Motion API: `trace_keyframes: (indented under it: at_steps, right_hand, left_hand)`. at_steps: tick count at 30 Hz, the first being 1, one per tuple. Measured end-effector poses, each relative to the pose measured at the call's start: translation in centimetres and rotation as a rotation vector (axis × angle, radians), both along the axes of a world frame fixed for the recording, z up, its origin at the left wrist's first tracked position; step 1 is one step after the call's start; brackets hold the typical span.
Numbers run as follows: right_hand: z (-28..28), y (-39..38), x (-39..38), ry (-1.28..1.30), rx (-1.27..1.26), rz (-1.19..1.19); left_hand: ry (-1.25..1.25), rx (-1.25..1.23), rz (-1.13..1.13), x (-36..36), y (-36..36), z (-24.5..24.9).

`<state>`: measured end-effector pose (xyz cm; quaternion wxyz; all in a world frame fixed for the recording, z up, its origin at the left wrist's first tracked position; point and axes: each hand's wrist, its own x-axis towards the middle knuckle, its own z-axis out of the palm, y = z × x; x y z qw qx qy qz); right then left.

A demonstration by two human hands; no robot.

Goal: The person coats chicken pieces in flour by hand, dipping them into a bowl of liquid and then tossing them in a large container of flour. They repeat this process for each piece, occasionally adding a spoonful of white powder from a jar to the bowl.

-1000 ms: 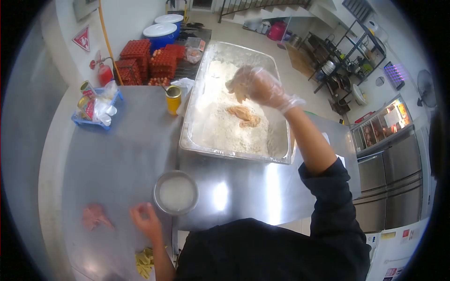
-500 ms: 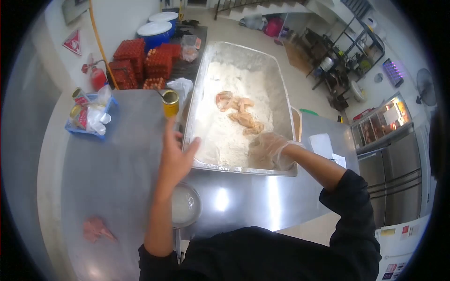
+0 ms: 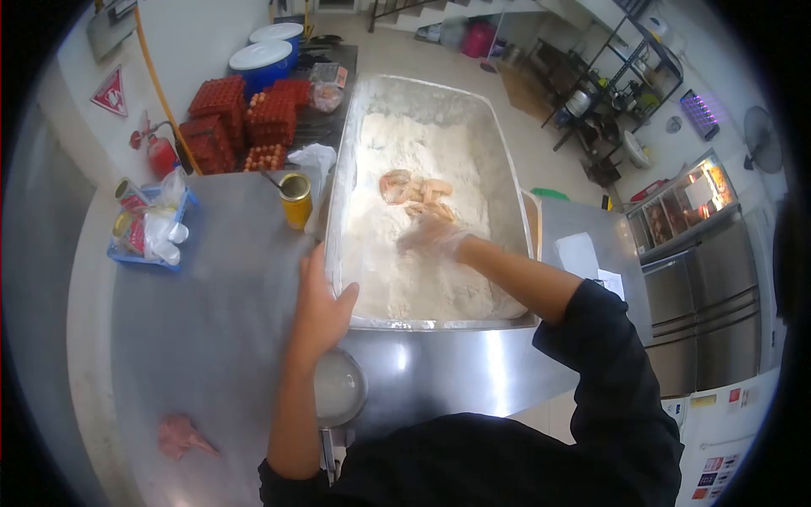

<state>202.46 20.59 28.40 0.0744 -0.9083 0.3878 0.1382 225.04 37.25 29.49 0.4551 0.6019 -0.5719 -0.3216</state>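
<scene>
A large metal tub (image 3: 517, 211) holds white flour (image 3: 393, 270). Raw chicken pieces (image 3: 414, 188) lie in the flour near its middle. My right hand (image 3: 435, 237), in a clear plastic glove, is in the flour against the near side of the chicken; its fingers are blurred and partly hidden. My bare left hand (image 3: 325, 304) is at the tub's near left edge, thumb spread from the stretched fingers. Below it on the steel table (image 3: 211, 321) stands a round pan (image 3: 340, 389). A pink piece of raw meat (image 3: 184, 436) lies at the lower left.
A yellow can (image 3: 296, 201) stands left of the tub. A blue basket (image 3: 152, 226) with bags is at the table's left. Red egg trays (image 3: 218, 97) and blue barrels (image 3: 262, 57) are behind. White paper (image 3: 577, 253) lies to the right. A heated display case (image 3: 684, 207) stands farther right.
My right hand has moved left and away from me, from the tub's near right corner to the chicken, now covering part of it. My left hand has lowered slightly beside the rim.
</scene>
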Motion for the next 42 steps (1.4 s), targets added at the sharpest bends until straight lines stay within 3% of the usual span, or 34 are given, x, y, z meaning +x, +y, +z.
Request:
trace_keyframes:
  at_steps: [2,3,6,9,11,13,15,17,18,20,23,25,27,30,32,34,36,39,42]
  right_hand:
    - [3.0,-1.0,-0.7,-0.358,0.28,-0.294]
    - [5.5,-2.0,-0.7,-0.632,0.589,-0.519]
    - [6.9,-6.2,-2.5,-0.39,0.339,-0.415]
    - [7.2,-6.7,-4.2,-0.57,0.304,-0.468]
    - [-0.1,-9.8,-8.3,-0.166,-0.014,-0.256]
    - [-0.4,-9.9,-7.0,-0.117,0.05,-0.39]
    - [0.0,-10.2,-3.7,-0.43,0.511,-0.855]
    - [-2.9,-11.9,-3.4,-0.424,0.362,-0.637]
    - [-4.6,-13.3,-3.9,-0.31,0.171,-0.396]
    - [-3.7,-14.4,-4.4,-0.256,-0.008,-0.172]
    - [1.8,-15.0,-4.9,-0.384,-0.058,-0.373]
    - [3.6,-17.2,-5.1,-0.37,-0.215,-0.693]
    - [-1.3,-22.8,-9.7,-0.275,-0.211,-0.61]
    - [-2.8,-23.9,-6.9,-0.183,-0.292,-0.608]
    - [-4.8,-26.3,-6.6,0.074,-0.31,-0.382]
    - [-7.2,-29.4,-6.7,0.116,-0.326,-0.304]
    - [-9.8,-31.7,-6.7,-0.053,-0.332,-0.362]
    - [-6.1,-26.8,-2.4,-0.08,0.04,-0.36]
    - [-2.8,-20.4,-0.3,-0.306,0.324,-0.008]
  left_hand:
    - [0.006,-0.016,0.017,-0.1,0.0,0.0]
    - [0.014,-0.018,0.022,-0.2,0.1,0.1]
    - [0.046,0.046,0.001,-0.1,0.0,0.7]
    - [0.067,0.085,-0.017,-0.1,-0.1,1.2]
    - [0.067,0.086,-0.014,-0.2,0.0,1.3]
    - [0.06,0.077,0.001,-0.3,0.0,1.2]
    - [0.053,0.079,0.0,-0.3,0.0,1.3]
    - [0.052,0.082,-0.005,-0.1,0.1,1.4]
    - [0.057,0.084,-0.009,-0.1,0.1,1.3]
    - [0.078,0.079,-0.016,-0.1,0.0,1.2]
    - [0.119,0.066,-0.022,-0.1,0.1,1.1]
    - [0.144,0.049,-0.011,0.0,0.2,0.7]
    - [0.082,0.046,0.007,0.0,0.4,0.6]
    - [0.071,0.082,0.004,0.1,0.1,0.8]
    - [0.101,0.12,-0.009,0.1,0.0,1.2]
    - [0.135,0.159,-0.012,0.1,0.1,1.9]
    - [0.107,0.098,0.001,0.1,0.0,1.1]
    - [0.147,0.042,-0.004,-0.1,0.3,0.2]
    - [0.159,0.022,-0.014,0.0,0.3,0.6]
